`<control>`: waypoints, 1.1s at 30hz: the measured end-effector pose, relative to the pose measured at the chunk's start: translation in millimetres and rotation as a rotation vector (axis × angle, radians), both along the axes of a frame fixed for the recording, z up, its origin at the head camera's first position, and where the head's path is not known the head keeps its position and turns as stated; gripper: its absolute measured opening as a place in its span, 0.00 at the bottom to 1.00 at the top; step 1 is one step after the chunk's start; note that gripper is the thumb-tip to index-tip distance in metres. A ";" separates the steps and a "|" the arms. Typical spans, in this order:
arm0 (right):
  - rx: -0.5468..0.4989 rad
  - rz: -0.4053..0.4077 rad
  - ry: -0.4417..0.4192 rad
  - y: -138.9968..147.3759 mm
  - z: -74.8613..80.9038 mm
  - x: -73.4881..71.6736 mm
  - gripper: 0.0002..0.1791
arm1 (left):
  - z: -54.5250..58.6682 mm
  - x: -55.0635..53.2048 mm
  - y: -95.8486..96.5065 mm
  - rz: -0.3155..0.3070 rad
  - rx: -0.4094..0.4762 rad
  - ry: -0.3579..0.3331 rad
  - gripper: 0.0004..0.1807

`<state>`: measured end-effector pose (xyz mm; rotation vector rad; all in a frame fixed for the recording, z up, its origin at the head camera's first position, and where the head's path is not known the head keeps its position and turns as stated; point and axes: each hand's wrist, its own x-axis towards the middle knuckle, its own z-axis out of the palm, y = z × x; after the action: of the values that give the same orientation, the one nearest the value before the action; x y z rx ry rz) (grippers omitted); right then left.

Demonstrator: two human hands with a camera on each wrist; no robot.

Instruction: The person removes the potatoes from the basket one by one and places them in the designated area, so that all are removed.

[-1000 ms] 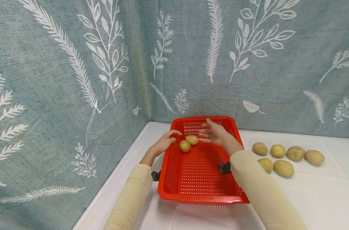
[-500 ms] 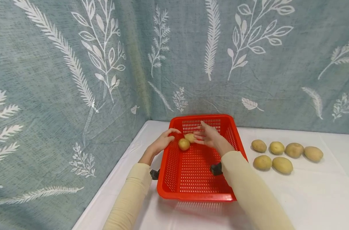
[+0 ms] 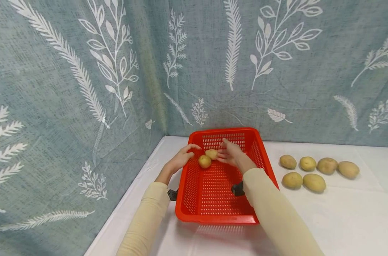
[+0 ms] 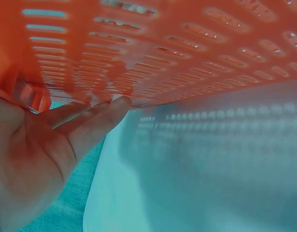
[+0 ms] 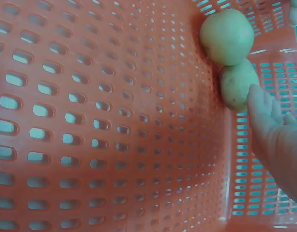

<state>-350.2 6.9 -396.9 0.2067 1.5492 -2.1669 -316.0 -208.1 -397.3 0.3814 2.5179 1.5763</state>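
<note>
A red slotted plastic basket (image 3: 226, 219) stands on the white table. At its far left end lie two potatoes, a rounder one (image 3: 205, 161) and a paler one (image 3: 211, 154) behind it, touching each other. My left hand (image 3: 179, 158) holds the basket's left rim; the left wrist view shows fingers (image 4: 97, 123) stretched along the outside of the wall, the thumb mostly out of sight. Inside the basket, my right hand (image 3: 233, 155) has its fingers extended, fingertips against the paler potato, as the right wrist view shows. Nothing is gripped in it.
Several more potatoes (image 3: 314, 183) lie in two rows on the white tablecloth (image 3: 347, 217), right of the basket. A blue-green patterned curtain (image 3: 206, 64) hangs behind the basket and along the left side. Black wrist cameras sit under both wrists.
My right hand has moved left and slightly down, from apart to the paler potato, partly covering it. The left hand stays at the rim. The view has shifted slightly.
</note>
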 end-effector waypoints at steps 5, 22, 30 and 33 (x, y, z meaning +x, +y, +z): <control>0.103 -0.008 0.008 0.4 -3.0 0.6 0.31 | -1.1 0.2 -0.8 -0.004 0.002 -0.004 0.21; 0.175 -0.043 0.010 -19.0 -3.6 -2.4 0.33 | -1.2 -2.7 -1.7 -0.007 -0.030 0.002 0.21; 0.189 -0.013 0.006 -24.9 -5.8 -3.4 0.33 | -2.0 -1.8 -2.3 -0.014 -0.027 -0.003 0.21; 0.222 0.007 0.009 -27.9 -8.9 -6.6 0.31 | 2.6 0.6 -1.7 -0.029 -0.011 -0.006 0.21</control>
<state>-356.8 -21.1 -405.8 0.2626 1.7930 -1.9907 -315.4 -209.8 -394.6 0.4091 2.5038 1.5499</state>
